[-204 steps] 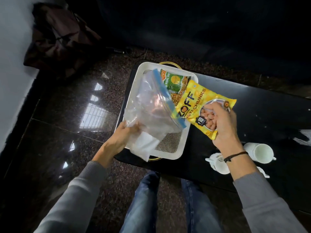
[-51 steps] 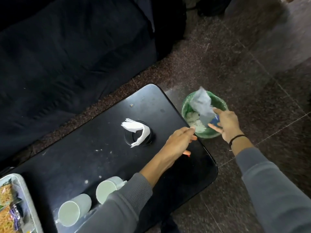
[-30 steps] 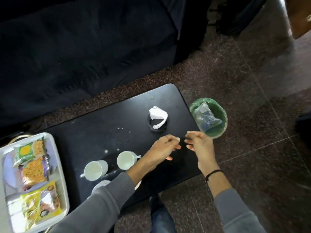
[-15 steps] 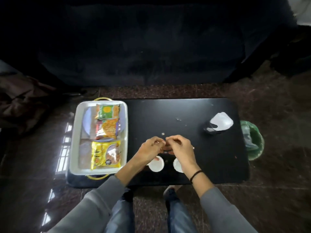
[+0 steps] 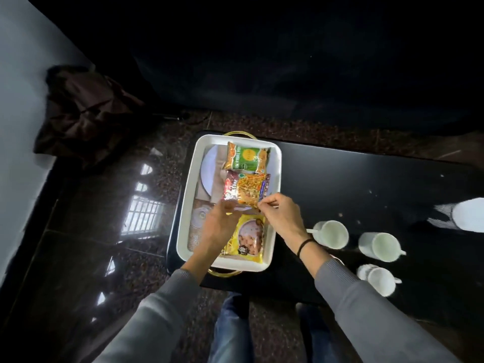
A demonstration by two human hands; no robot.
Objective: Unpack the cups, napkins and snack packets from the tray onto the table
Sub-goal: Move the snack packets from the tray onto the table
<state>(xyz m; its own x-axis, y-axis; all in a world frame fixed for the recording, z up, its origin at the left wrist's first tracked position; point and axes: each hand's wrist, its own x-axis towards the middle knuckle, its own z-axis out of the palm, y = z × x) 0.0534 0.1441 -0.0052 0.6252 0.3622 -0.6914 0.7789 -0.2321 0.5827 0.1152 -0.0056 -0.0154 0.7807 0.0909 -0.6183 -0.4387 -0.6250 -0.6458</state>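
The white tray (image 5: 187,195) sits at the counter's (image 5: 340,179) left end, holding three packets. The left hand (image 5: 218,224) and right hand (image 5: 281,216) each pinch a near corner of the middle packet (image 5: 246,189); its label is unreadable. Right of the tray lie three cups (image 5: 331,234).
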